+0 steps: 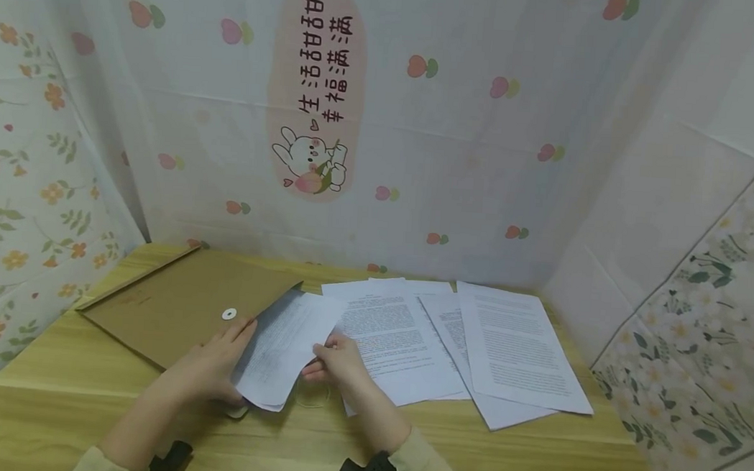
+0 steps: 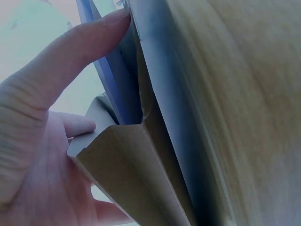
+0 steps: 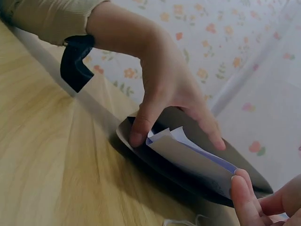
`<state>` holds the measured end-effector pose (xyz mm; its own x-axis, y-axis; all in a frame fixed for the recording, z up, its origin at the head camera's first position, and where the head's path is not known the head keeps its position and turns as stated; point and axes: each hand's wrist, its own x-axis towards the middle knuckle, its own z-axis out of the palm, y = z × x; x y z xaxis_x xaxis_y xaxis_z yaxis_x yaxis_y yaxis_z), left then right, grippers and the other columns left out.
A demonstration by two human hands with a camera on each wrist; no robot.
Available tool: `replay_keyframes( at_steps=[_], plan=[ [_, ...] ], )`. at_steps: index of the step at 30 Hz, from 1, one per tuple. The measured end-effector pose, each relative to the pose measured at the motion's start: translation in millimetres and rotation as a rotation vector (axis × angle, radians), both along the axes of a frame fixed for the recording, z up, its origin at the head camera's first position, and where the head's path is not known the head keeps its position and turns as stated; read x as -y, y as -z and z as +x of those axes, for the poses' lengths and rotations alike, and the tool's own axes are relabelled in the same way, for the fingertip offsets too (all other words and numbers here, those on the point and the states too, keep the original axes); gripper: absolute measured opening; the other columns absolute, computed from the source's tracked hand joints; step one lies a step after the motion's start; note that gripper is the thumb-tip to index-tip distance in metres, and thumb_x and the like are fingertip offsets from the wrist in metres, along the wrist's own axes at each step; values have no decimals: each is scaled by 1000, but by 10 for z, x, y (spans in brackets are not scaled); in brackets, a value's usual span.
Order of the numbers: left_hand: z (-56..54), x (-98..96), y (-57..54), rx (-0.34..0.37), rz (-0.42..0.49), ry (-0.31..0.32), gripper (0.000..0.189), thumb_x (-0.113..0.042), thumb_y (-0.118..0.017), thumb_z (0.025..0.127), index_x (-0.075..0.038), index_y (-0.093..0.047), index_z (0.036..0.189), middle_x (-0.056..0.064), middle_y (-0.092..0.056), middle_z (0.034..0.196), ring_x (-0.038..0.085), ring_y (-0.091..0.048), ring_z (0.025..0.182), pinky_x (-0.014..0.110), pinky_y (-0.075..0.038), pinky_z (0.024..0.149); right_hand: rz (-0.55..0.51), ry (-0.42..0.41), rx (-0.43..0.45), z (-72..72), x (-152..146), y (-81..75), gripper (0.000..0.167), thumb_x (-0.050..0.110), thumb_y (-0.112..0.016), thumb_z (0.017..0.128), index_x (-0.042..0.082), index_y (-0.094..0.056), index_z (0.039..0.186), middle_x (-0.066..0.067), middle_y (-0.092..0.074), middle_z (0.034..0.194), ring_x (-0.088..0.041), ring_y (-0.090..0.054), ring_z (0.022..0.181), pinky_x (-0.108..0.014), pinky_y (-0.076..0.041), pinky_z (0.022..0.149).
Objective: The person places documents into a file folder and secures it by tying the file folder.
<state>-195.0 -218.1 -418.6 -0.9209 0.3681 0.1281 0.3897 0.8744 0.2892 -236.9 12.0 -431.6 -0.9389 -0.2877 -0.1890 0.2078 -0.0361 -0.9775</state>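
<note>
Between the two hands, a thin stack of sheets [image 1: 296, 338] lies partly inside the mouth of a brown envelope [image 1: 153, 294]. The left hand [image 1: 216, 362] is at that mouth, its thumb and fingers spread apart so that the two panels stand away from each other. The right hand [image 1: 340, 363] pinches the sheets' outer edge between thumb and fingertips, and the stack bows a little near the left thumb. Just beyond the left fingers sits a white button [image 1: 229, 314]; a loop of string [image 1: 312, 406] lies just below the right hand, and loose pages [image 1: 519, 352] overlap to its right.

The step in hand seems to be passing the sheets through the mouth (whether inward or outward, one moment cannot tell). Either way, the next move probably calls for the left hand to hold the panels wide while the right guides the stack along the envelope's length, flat and square. The bowed edge looks likely to catch on the panel beside the left thumb.
</note>
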Motion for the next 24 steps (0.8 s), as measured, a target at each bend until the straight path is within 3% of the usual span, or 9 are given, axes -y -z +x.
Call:
replay_keyframes(
  at_steps=[4, 10, 13, 19, 21, 24],
  plan=[
    [13, -3, -1, 1, 3, 2, 121, -34, -93, 52, 11, -28, 143, 29, -28, 146, 50, -37, 126, 74, -39, 77, -18, 11, 14, -42, 134, -9, 5, -4, -51, 94, -5, -46, 93, -23, -64, 68, -23, -67, 56, -34, -57, 60],
    [20, -2, -1, 7, 18, 8, 123, -35, -93, 52, 10, -27, 144, 28, -27, 147, 50, -37, 126, 71, -42, 77, 60, 36, 5, -139, 310, 25, 6, -3, -56, 92, -6, -51, 93, -17, -63, 65, -19, -66, 55, -32, -57, 61],
    [22, 2, 3, 6, 21, 6, 122, -35, -93, 52, 10, -27, 144, 29, -28, 146, 50, -38, 125, 71, -42, 77, 146, 38, -72, -160, 348, 35, 6, -2, -58, 92, -6, -53, 91, -14, -61, 61, -21, -66, 53, -31, -57, 57],
    [10, 9, 11, -7, 34, 10, 120, -34, -92, 54, 10, -26, 144, 28, -27, 147, 50, -38, 126, 72, -41, 77, 331, 109, -316, -181, 363, 13, 14, 0, -63, 89, -7, -53, 96, -10, -60, 57, -23, -63, 46, -31, -54, 46],
    [4, 9, 10, -12, 31, 12, 119, -33, -91, 54, 10, -26, 144, 28, -28, 147, 49, -38, 126, 72, -41, 77, 377, 112, -360, -196, 372, 9, 11, 2, -61, 91, -8, -57, 92, -9, -60, 56, -22, -62, 45, -30, -54, 45],
    [0, 7, 6, -9, 29, 17, 120, -33, -92, 53, 11, -26, 144, 29, -27, 147, 50, -37, 126, 72, -41, 77, 414, 74, -345, -228, 398, 19, 16, 4, -58, 94, -7, -62, 82, -9, -61, 55, -21, -62, 44, -27, -53, 44]
  ],
)
